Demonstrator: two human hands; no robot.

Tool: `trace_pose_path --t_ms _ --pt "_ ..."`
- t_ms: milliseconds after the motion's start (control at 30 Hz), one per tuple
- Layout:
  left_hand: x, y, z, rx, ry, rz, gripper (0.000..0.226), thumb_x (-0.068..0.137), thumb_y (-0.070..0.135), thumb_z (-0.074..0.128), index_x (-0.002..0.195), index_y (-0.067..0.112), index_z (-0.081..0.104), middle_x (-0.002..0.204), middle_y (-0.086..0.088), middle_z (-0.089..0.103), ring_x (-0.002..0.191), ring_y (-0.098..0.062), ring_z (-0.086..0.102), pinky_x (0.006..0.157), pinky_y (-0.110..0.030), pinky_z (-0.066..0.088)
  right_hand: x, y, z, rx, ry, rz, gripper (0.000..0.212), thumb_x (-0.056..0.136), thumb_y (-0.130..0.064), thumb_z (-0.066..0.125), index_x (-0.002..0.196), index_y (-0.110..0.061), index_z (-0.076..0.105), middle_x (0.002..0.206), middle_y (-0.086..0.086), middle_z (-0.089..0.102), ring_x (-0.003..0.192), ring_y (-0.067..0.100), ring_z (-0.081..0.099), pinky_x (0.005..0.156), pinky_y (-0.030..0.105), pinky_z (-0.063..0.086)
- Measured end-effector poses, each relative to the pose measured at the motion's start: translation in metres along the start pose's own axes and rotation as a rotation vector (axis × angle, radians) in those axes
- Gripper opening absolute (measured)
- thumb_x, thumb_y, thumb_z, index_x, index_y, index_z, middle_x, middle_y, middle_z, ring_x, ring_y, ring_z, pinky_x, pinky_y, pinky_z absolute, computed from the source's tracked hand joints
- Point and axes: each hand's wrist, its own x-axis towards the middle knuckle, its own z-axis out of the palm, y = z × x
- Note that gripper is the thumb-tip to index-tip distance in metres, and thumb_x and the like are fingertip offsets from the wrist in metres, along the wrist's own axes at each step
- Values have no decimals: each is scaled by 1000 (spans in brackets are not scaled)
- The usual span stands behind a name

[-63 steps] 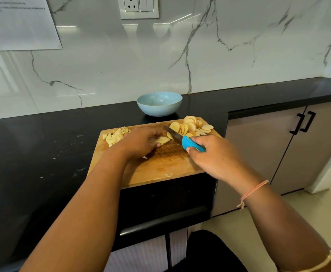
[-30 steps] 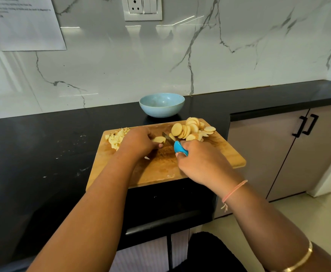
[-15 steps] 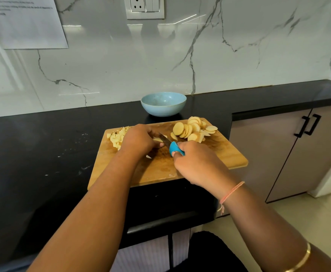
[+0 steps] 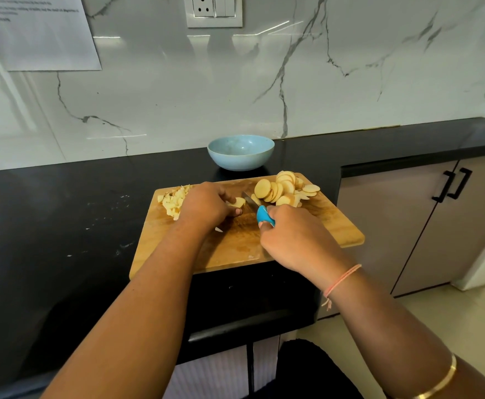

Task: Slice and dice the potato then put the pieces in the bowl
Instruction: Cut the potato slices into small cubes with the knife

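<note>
While the right hand (image 4: 296,240) wraps its fingers round the blue handle of a knife (image 4: 265,216), the short blade slants away to the far left, low over the wood. Just left of the blade, the left hand (image 4: 206,207) lies knuckles up with its fingers bent over a potato slice (image 4: 239,202), pinching it down against the cutting board (image 4: 235,243); the thumb tip shows just below the slice. Whether the edge is touching the slice cannot be told from this angle.

On the blade's other side, a heap of round slices (image 4: 284,188) leans and overlaps at the board's far right corner, the nearest rounds just beside the steel. At the far left corner, partly hidden behind the left hand, sits a small mound of diced pieces (image 4: 175,201). One pale scrap lies on the wood near the left wrist.

A pale blue bowl (image 4: 240,152) stands on the black countertop (image 4: 63,226), just behind the board's far edge and apart from both hands. The board's near right corner juts past the counter's edge, above grey cabinet doors (image 4: 437,226) with black handles. A pink thread (image 4: 340,279) circles the right wrist, with a gold bangle (image 4: 437,384) farther up the forearm. Behind everything rises a veined marble wall carrying a white socket plate (image 4: 214,10) and a taped sheet of paper (image 4: 37,33).
</note>
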Motion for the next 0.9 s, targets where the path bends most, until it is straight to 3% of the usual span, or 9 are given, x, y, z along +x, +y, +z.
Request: trace_pose_path --t_ms 367,533,667,767,833,900 --pt "-2 5 2 143 1 -17 25 90 31 63 104 12 73 97 -7 71 88 -19 68 84 -28 53 8 -11 -8 -16 -71 41 35 97 -32 43 128 -17 52 98 0 59 91 17 58 80 32 53" --pt "-2 6 6 183 43 -14 21 91 26 63 103 13 74 93 -5 71 89 -18 67 87 -32 55 11 -25 -27 -11 -148 43 10 92 -18 43 89 -11 50 68 2 52 57 14 50 53 24 39" --pt "-1 7 9 223 89 0 19 92 23 61 97 11 74 90 -5 70 85 -18 67 84 -33 56 7 -32 -43 -29 -174 42 20 88 -11 42 68 -8 43 57 7 52 40 14 47 43 18 36" --pt "1 5 10 227 107 3 19 93 23 59 94 10 74 89 -6 70 82 -18 67 78 -30 57 -8 -29 -47 -73 -199 18 16 91 -13 43 75 -8 43 62 5 49 44 13 45 43 21 34" --pt "2 5 9 223 112 12 20 92 25 61 94 9 73 90 -5 70 84 -18 67 76 -30 56 -20 -24 -46 -82 -202 -18 10 92 -18 43 93 -10 48 68 2 46 52 13 44 50 24 36" --pt "1 5 8 234 102 25 23 91 28 62 94 9 73 92 -5 70 87 -18 66 79 -31 56 -28 -19 -45 -85 -198 -40 21 92 -20 43 110 -13 53 72 0 46 57 13 44 56 26 39"
